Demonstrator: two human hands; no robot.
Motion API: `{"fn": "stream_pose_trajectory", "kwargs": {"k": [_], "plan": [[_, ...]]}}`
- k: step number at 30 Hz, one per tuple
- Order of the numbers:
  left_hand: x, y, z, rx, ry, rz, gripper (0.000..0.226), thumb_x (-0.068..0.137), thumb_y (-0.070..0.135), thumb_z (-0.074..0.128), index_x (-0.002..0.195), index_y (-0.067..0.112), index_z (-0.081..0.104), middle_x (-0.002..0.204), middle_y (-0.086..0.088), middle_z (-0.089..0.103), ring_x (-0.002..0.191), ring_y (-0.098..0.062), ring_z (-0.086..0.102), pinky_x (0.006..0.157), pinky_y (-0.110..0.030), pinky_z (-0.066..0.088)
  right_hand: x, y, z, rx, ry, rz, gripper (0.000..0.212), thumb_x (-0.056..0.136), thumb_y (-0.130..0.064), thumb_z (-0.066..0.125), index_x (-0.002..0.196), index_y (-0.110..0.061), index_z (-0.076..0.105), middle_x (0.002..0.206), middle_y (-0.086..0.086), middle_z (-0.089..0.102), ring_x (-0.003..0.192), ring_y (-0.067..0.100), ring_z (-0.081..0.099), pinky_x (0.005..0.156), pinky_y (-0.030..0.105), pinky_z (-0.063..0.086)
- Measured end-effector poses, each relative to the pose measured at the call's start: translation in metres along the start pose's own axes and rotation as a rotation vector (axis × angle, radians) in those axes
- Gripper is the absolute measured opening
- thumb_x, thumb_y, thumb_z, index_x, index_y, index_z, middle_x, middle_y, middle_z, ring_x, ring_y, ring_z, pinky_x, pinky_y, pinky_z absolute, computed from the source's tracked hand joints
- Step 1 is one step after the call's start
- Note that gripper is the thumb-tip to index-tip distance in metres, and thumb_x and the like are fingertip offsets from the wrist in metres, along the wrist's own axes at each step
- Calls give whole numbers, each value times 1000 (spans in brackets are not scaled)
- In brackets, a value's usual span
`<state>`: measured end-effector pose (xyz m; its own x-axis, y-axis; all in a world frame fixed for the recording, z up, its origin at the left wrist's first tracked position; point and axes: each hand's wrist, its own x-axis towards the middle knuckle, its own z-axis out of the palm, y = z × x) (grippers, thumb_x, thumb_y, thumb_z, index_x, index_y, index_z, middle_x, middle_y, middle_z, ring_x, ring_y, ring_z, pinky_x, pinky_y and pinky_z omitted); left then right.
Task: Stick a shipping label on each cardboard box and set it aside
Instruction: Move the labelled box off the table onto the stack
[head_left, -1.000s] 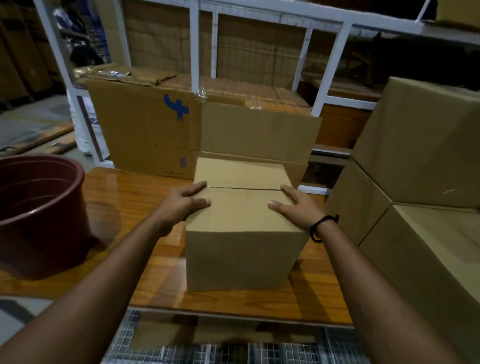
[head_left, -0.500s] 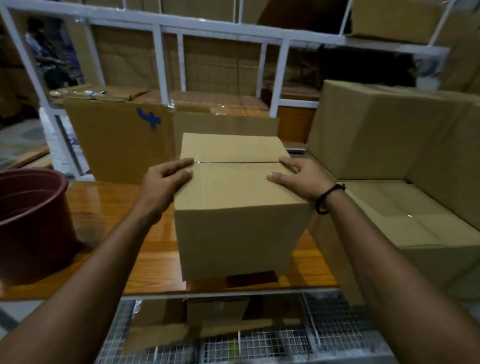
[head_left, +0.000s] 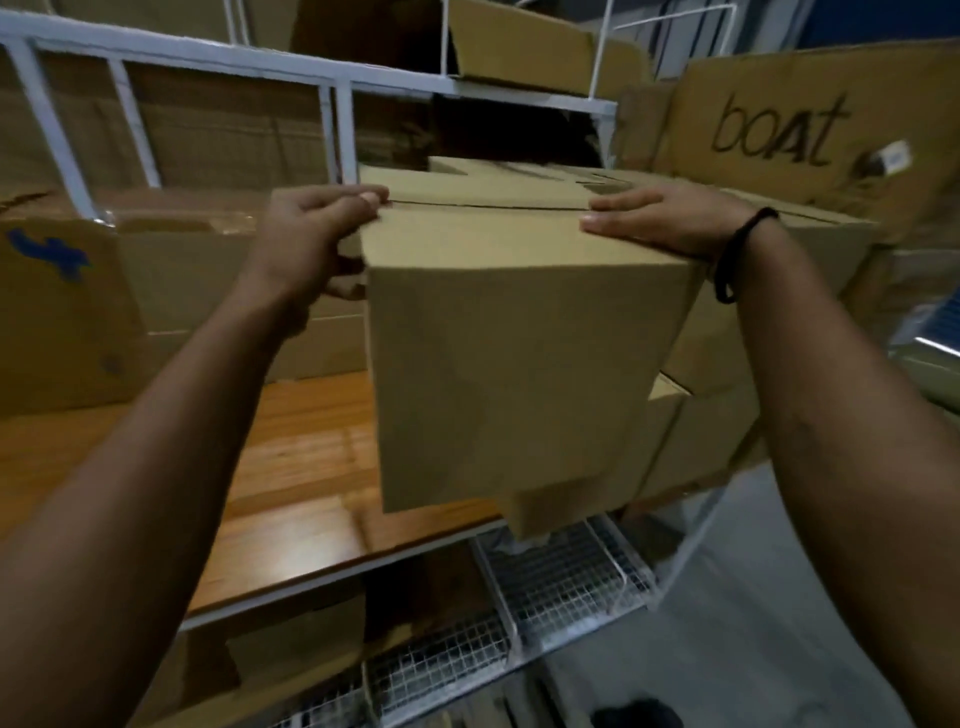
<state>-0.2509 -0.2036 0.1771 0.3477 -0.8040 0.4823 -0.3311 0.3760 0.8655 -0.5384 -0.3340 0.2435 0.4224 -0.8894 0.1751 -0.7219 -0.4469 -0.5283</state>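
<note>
We hold the cardboard box (head_left: 519, 364) up off the wooden table (head_left: 291, 467), above its right end and tilted, a bottom flap (head_left: 550, 509) hanging loose. Our left hand (head_left: 306, 244) grips the top left edge with curled fingers. Our right hand (head_left: 660, 218) presses straight fingers flat on the top right edge. Stacked cartons (head_left: 711, 431) stand just beyond.

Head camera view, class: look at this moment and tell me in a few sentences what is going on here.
A person holds a plain brown cardboard box in the air with both hands, over the edge of a glossy wooden table. The left hand curls over its top left edge; the right hand lies flat on its top right edge. A loose flap hangs underneath. No shipping label shows on the visible faces. To the right stand stacked brown cardboard boxes.
</note>
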Motion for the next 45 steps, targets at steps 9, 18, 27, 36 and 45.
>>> {"fn": "stream_pose_trajectory", "kwargs": {"k": [9,18,27,36,45], "plan": [[59,-26,120,-53,-87,37,33,100,33,48,127,19,61,126,-4,59,113,-27,59,65,-25,52,69,101,-62,-120,-54,80,69,64,-82,54,126,-52,54,152,-12,34,140,24,27,114,51,15],[82,-41,172,-41,-16,13,40,103,36,41,137,18,52,123,-1,58,111,-19,60,79,-28,56,121,129,-67,-111,46,-79,43,84,-55,63,116,-27,68,131,-4,58,111,12,46,91,35,37],[57,-69,180,104,-98,244,104,75,83,48,156,27,12,157,-3,31,139,-11,38,108,-48,43,60,152,-18,-296,568,-472,68,82,-72,44,130,-26,58,142,4,49,134,26,36,108,48,30],[36,-113,194,300,-173,374,108,80,63,65,156,21,1,161,-8,19,147,-22,24,112,-53,36,71,184,26,-360,708,-504,82,82,-73,48,144,-20,40,145,16,41,138,36,28,113,63,15],[42,-114,210,327,-143,275,107,75,66,60,155,24,3,163,2,5,149,-14,12,118,-48,26,101,193,20,-336,630,-486,78,83,-72,46,140,-19,43,143,16,43,136,36,33,110,65,18]]}}
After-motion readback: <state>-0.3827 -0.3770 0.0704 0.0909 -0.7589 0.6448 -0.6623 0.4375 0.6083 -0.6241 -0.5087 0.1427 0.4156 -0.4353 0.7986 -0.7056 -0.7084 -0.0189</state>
